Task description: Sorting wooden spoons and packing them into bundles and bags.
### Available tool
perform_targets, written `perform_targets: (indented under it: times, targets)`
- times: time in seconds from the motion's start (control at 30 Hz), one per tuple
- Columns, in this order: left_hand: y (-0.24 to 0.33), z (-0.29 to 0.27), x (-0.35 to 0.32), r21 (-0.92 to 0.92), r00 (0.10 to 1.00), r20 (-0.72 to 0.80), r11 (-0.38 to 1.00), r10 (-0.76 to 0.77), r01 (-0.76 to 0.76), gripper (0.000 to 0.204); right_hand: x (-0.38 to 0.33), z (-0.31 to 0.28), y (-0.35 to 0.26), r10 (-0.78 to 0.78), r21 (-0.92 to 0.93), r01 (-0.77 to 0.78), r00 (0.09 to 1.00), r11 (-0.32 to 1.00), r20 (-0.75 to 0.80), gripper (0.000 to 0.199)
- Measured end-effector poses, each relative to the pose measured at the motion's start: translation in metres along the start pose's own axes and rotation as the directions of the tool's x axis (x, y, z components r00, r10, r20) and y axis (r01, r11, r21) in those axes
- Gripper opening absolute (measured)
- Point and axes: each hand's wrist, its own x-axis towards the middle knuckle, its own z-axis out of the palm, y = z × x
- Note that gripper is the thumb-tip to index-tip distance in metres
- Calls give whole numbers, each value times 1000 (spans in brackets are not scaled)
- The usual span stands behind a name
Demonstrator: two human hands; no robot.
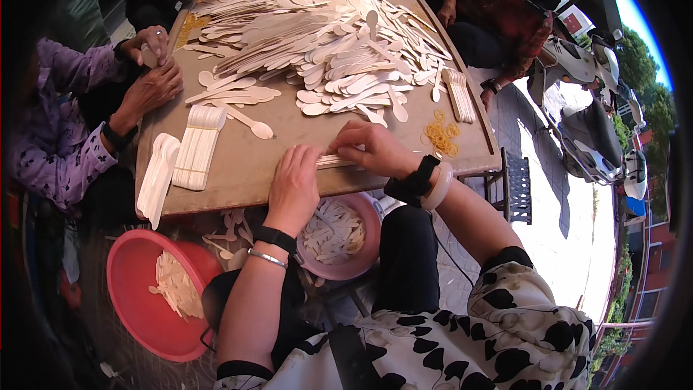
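Observation:
At the table's near edge, a small stack of wooden spoons (333,162) lies between my hands. My left hand (294,180) closes on its left end, fingers together. My right hand (372,147) bends over the other end, its fingertips pinched on the stack. Just beyond my hands spreads a large heap of loose wooden spoons (339,50). A small pile of yellow rubber bands (440,135) sits to the right of my right hand. Near it is a banded bundle of wooden spoons (459,95).
Two spoon bundles (193,148) (157,179) rest at the brown table's (238,191) left corner. Below are a red basin (133,282) and a pink basin (372,235), both holding wooden pieces. Co-workers' hands (155,76) are at the left; another person (498,14) sits far right. Scooters (585,130) stand beyond.

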Motion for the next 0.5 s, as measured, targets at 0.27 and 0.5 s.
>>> perform_targets:
  times: [0.27, 0.5]
  targets:
    - [-1, -4, -2, 35, 999, -17, 998, 46, -46, 34, 19, -72, 53, 592, -121, -680, 701, 723, -398, 31]
    - [0, -3, 0, 5, 998, -51, 999, 47, -47, 31, -7, -82, 70, 796, 348, -728, 597, 590, -100, 20]
